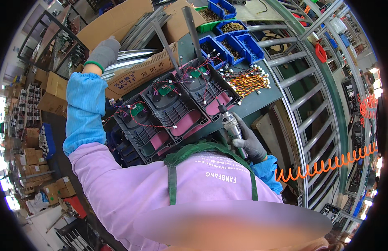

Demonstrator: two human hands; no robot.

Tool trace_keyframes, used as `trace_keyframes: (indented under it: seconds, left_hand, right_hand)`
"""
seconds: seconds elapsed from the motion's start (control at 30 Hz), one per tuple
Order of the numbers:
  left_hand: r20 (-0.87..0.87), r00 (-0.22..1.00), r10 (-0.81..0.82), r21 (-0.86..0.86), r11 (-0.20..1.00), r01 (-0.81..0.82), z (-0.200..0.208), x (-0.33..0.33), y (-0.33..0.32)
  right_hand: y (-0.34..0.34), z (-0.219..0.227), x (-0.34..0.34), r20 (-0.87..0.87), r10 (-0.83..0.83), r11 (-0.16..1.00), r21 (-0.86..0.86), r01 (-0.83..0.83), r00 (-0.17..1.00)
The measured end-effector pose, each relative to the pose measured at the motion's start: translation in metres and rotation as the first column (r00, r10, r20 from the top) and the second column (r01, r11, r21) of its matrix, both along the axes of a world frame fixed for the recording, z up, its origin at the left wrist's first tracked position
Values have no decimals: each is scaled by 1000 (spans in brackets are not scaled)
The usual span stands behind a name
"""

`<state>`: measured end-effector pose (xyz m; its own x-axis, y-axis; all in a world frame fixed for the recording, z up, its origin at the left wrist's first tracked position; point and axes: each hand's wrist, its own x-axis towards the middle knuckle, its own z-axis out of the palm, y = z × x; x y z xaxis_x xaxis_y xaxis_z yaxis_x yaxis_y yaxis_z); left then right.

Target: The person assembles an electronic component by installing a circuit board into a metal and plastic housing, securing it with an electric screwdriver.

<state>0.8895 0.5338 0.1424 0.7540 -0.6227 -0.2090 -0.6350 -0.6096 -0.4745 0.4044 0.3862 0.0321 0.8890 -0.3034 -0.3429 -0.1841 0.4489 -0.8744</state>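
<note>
The right hand (251, 144), gloved in grey, is gripping a silver power driver (232, 127) right of centre, its tip pointing toward the upper left, near the rightmost of 3 black plastic housings (163, 103). These are sitting side by side at centre. At upper left, the left hand (104, 53) is reaching beside metal strips (133, 55) lying in a cardboard box (139, 78); whether it is gripping any cannot be told. Blue bins (240, 57) are standing at upper centre, holding small parts.
</note>
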Motion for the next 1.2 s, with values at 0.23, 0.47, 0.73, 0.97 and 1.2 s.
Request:
trace_keyframes:
  seconds: [0.23,0.47,0.73,0.97,1.2]
  left_hand:
    - [254,966,-54,-406,900,157,24,-14,3]
    - [230,973,-17,-871,442,214,-32,-7,-27]
    - [-205,970,127,-872,-474,-122,-94,32,-67]
    - [-174,938,-299,-700,-633,-332,-9,14,2]
    - [-9,799,-601,-909,-327,-257,-16,11,21]
  right_hand:
    - [-31,3,-26,1,55,994,99,-54,999]
    - [-40,4,-44,-16,-70,993,95,71,997]
    - [-15,3,-49,-68,-116,989,85,121,991]
    - [19,9,-26,-81,-101,993,58,106,992]
    - [49,17,-4,-98,-20,1000,7,21,995]
